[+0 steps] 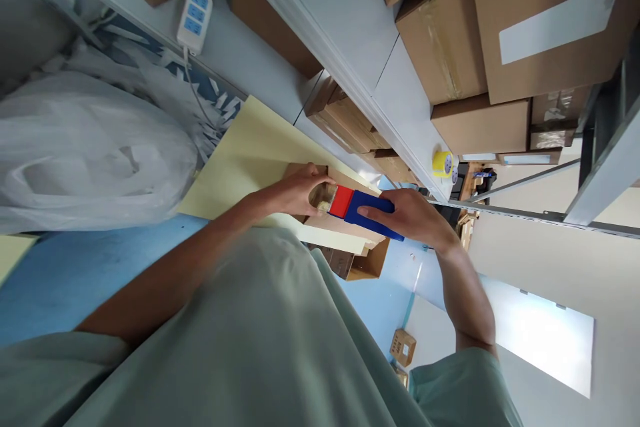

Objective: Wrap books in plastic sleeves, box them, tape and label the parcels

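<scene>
My right hand (400,213) grips the dark blue body of a tape dispenser (367,210), with the thumb lying along its near face. The dispenser's red part (341,201) points toward my left hand (305,190). My left fingers and thumb curl around a translucent, yellowish tape roll (318,197) at the red end. Below both hands lies a flat brown cardboard box (325,221), partly hidden by my fingers and the dispenser. Under the box is a pale yellow board (240,160).
A large white plastic bag (95,147) bulges at the left. On the shelf lies a white power strip (195,19) with its cord hanging. Several cardboard boxes (445,40) fill the shelves, near a yellow tape roll (442,163). An open carton (371,261) stands on the blue floor.
</scene>
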{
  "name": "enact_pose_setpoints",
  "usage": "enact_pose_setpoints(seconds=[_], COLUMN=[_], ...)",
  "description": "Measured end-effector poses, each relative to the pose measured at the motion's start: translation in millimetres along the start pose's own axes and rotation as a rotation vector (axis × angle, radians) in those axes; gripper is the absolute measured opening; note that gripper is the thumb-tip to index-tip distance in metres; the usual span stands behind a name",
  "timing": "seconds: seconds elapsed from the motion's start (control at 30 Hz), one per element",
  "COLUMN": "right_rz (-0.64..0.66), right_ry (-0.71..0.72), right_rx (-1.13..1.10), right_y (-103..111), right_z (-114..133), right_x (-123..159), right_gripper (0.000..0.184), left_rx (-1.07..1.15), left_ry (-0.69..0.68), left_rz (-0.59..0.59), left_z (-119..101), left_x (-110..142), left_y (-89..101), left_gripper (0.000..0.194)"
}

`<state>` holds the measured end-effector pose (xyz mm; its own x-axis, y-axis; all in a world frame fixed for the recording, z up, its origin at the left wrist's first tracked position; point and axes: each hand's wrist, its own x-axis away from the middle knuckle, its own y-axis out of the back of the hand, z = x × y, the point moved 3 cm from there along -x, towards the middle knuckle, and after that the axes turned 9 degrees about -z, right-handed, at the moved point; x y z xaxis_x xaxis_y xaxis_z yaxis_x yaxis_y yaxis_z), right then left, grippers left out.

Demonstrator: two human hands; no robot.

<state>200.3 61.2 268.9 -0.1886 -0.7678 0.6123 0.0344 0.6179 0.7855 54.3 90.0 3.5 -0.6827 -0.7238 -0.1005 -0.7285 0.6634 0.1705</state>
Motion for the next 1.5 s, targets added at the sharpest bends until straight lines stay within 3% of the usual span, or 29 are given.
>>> enact_pose_setpoints(seconds=[0.17,0.33,0.47,0.73,0.87,1.07,1.17,1.27,1.4,1.5], right_rz=[-0.023,-0.019,-0.008,0.117,0.101,0.079,0.039,0.003,0.001,0.015], right_ry=[0.014,-0.013,-0.023,-0.104,-0.087,-0.019,0.020,0.046,0.104,0.189], right_rx=[0.013,0.057,0.082,0.035,0.037,0.076,0.061,0.013,-0.060,-0.123], right_y=[-4,-7,-14,-69,-92,-110,-119,-127,-132,-129], right_z=[1,-5,-27,-76,-82,-87,-89,-90,-95,-112], right_x=[-1,1,0,-29,-44,-54,-55,-55,-56,-52], right_gripper=[0.074,0.067,0.069,0.074,0.079,0.076,0.078,0.081,0.084,0.081], left_rx=[-0.098,-0.256,-0.279,-0.288,-0.288,-0.273,-0.267,-0.234,-0.075,-0.018], left_ry=[0.060,0.169,0.194,0.202,0.201,0.218,0.251,0.338,0.500,0.569], left_rz=[-0.082,-0.080,-0.072,-0.106,-0.105,-0.169,-0.267,-0.462,-0.715,-0.864], left_z=[8,6,5,9,10,2,-6,-9,1,11], left_x=[2,2,5,12,14,21,24,27,33,35], left_y=[-7.8,-3.1,0.3,-0.8,-1.2,-1.2,-10.5,-28.2,-51.7,-56.7], left_gripper=[0.059,0.055,0.055,0.060,0.060,0.054,0.047,0.037,0.039,0.046])
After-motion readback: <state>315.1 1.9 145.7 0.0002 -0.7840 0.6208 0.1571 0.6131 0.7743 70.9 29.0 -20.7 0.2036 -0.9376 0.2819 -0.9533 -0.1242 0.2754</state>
